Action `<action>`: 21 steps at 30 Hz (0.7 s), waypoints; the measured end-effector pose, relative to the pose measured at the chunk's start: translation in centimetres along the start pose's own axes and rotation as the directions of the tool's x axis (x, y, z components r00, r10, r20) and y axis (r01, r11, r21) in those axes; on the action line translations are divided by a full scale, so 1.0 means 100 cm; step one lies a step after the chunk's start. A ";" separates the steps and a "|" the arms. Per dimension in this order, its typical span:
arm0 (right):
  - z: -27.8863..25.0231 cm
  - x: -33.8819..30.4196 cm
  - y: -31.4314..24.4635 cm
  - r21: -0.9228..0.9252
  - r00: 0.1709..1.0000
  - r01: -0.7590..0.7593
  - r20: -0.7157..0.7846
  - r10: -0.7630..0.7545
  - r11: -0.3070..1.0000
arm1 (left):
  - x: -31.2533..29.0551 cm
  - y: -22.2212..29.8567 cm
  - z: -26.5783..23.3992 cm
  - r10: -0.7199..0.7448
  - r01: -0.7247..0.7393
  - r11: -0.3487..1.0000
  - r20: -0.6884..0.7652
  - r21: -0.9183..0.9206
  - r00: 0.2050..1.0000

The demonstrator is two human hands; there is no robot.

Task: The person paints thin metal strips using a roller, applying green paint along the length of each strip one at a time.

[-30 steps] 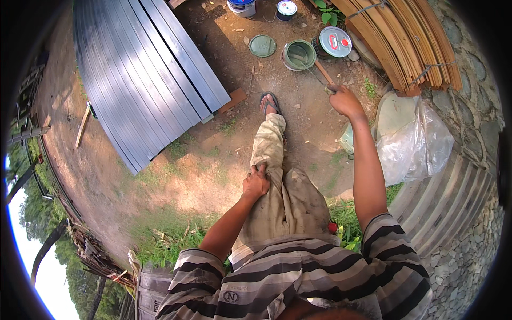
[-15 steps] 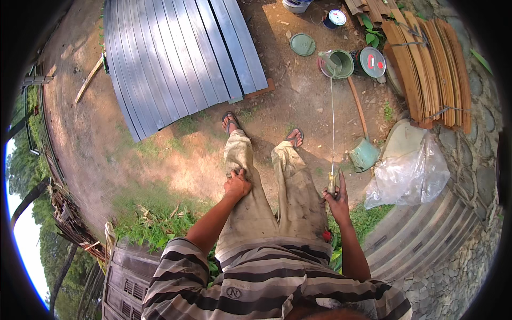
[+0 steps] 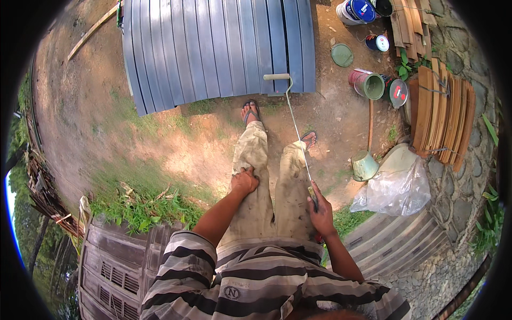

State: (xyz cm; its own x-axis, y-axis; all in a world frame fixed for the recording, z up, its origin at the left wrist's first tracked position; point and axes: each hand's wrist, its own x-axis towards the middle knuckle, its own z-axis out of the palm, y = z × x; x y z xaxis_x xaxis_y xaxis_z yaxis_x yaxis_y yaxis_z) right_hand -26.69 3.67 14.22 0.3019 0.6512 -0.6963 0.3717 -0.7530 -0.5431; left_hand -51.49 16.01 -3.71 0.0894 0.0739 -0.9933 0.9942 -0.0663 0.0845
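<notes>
R hand (image 3: 321, 213) wrapped round handle of long-rod paint roller (image 3: 276, 77), fingers closed on it; rod runs fwd from grip, sleeve at far end, over near edge of blue-grey planks (image 3: 213, 48). Can't tell if it touches. L hand (image 3: 245, 182), L of grip, rests on trouser leg (image 3: 250, 146) nr knee, fingers bent; can't tell if pinching cloth.

Progress: paint can (image 3: 358, 80), fwd-R of grip, has its top off; green lid (image 3: 342, 55) lies on dirt (image 3: 336, 130) beyond. Planks all read blue-grey, R end a bit deeper; no clear wet/dry line, so amt done vs left can't be judged.

Edges/room: near plank edge crosses L–R fwd of grip, bent by lens; its R corner is a bit past sleeve. Rod passes just beside R foot (image 3: 309, 140). Tighter R of grip: pale green pail (image 3: 365, 166), clear plastic sheet (image 3: 397, 186), then bundled wood strips (image 3: 442, 114) farther out. Looks roomier fwd-L.
</notes>
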 end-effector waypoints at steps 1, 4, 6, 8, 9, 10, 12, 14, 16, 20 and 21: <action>0.008 -0.001 -0.004 -0.023 1.000 -0.002 -0.001 0.002 1.000 | 0.003 -0.004 0.000 0.006 -0.006 1.000 0.003 -0.004 1.000; 0.026 0.006 -0.018 -0.100 1.000 -0.002 -0.018 0.000 0.995 | 0.009 -0.018 -0.001 0.022 -0.022 1.000 0.006 -0.007 1.000; 0.034 0.016 -0.031 -0.165 0.994 -0.102 0.019 0.106 0.981 | 0.012 -0.026 0.000 0.030 -0.030 0.999 0.005 -0.024 1.000; 0.044 0.033 -0.038 -0.169 0.995 -0.098 -0.008 0.098 0.981 | 0.009 -0.028 -0.002 0.040 -0.040 0.999 0.024 -0.014 0.999; 0.048 0.047 -0.041 -0.167 0.996 -0.090 -0.019 0.088 0.982 | 0.009 -0.029 -0.004 0.041 -0.041 0.999 0.028 -0.008 0.999; 0.050 0.063 -0.048 -0.153 0.997 -0.068 -0.039 0.063 0.986 | 0.009 -0.030 -0.005 0.038 -0.038 0.999 0.034 -0.006 0.999; 0.048 0.099 -0.067 -0.121 0.996 -0.026 -0.084 0.016 0.992 | 0.010 -0.032 -0.008 0.034 -0.034 0.999 0.044 0.008 0.998; 0.046 0.135 -0.076 -0.109 0.992 0.011 -0.127 -0.025 0.994 | 0.010 -0.031 -0.012 0.032 -0.033 0.999 0.040 0.018 0.999; 0.042 0.149 -0.089 -0.100 0.993 -0.015 -0.116 0.003 0.995 | 0.011 -0.034 -0.012 0.030 -0.030 0.999 0.036 0.020 0.999; 0.040 0.127 -0.080 -0.123 0.996 -0.072 -0.065 0.064 0.990 | 0.014 -0.038 -0.009 0.032 -0.032 0.999 0.035 0.018 0.999; 0.045 0.107 -0.064 -0.138 0.997 -0.054 -0.068 0.045 0.989 | 0.014 -0.039 -0.009 0.032 -0.033 0.999 0.036 0.016 0.999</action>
State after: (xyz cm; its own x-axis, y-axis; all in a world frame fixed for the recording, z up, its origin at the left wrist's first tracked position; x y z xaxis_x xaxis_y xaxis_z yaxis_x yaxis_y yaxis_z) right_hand -29.80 15.02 8.12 0.3774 0.6217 -0.6864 0.4727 -0.7667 -0.4345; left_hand -55.15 17.27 -5.36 0.1189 0.0358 -0.9923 0.9897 -0.0844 0.1156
